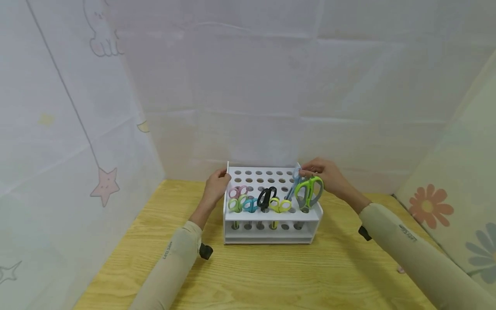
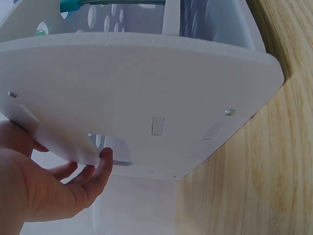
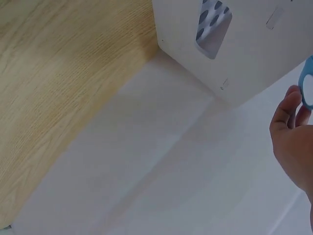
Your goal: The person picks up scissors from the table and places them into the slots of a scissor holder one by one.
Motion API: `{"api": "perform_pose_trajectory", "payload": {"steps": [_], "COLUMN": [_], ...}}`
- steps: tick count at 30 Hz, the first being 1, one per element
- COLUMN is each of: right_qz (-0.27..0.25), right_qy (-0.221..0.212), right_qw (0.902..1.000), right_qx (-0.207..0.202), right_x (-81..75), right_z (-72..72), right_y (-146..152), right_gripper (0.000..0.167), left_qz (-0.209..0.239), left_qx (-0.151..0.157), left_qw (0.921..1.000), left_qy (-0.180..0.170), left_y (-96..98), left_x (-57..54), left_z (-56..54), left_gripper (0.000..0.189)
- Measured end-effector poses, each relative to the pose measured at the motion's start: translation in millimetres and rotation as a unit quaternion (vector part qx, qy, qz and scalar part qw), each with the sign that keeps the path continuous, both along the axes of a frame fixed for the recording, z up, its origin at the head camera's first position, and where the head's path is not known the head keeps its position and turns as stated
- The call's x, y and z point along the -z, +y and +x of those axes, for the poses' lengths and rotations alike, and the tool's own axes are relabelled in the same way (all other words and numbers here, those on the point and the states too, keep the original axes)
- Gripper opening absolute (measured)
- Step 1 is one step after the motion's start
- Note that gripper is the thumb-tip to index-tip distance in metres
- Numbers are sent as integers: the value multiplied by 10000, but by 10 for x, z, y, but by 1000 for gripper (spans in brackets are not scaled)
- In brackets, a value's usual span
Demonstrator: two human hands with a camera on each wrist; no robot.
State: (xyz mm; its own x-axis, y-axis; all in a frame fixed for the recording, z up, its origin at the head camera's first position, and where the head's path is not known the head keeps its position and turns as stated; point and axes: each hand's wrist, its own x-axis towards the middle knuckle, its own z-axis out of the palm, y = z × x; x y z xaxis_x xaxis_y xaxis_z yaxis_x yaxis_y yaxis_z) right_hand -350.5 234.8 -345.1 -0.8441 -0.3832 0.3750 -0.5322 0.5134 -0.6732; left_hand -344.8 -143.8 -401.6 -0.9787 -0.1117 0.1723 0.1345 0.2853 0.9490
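A white rack (image 1: 267, 217) with rows of round holes stands on the table. My left hand (image 1: 215, 186) grips the back edge of its left side panel (image 2: 146, 93), with the fingertips near a cut-out in the left wrist view. At the rack's back right, my right hand (image 1: 326, 175) pinches light blue scissors (image 1: 296, 175) by a handle loop (image 3: 301, 85). They tilt above the holes; the blade tip is hidden. Just in front, large lime-and-grey scissors (image 1: 308, 192) stand in a front-row hole, handles up.
Pink scissors (image 1: 234, 192), green scissors (image 1: 233, 204), teal scissors (image 1: 249, 205), black scissors (image 1: 265, 199) and yellow scissors (image 1: 280, 205) stand in the front holes. A printed cloth wall (image 1: 263, 142) rises behind the wooden table (image 1: 255, 275). A small pink object (image 1: 401, 269) lies by my right sleeve.
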Motion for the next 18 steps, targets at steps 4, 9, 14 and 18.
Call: {"api": "perform_pose_trajectory", "payload": {"steps": [4, 9, 14, 18], "right_qz": [346, 869, 1104, 1025], "right_qy": [11, -388, -966, -1202], "right_qw": [9983, 9903, 9796, 9710], "right_qx": [-474, -1014, -1373, -1792], "right_x": [-7, -144, -189, -140], "right_z": [-57, -98, -115, -98], "right_y": [24, -41, -117, -152], "right_gripper": [23, 26, 24, 19], "left_qz": [-20, 8, 0, -36], "left_qx": [25, 26, 63, 85], "left_qw": [10000, 10000, 10000, 9999], "left_qy": [-25, 3, -4, -85], "left_y": [3, -13, -37, -52], "left_x": [-10, -34, -36, -20], "left_z": [24, 42, 64, 100], "left_gripper": [49, 48, 48, 49]}}
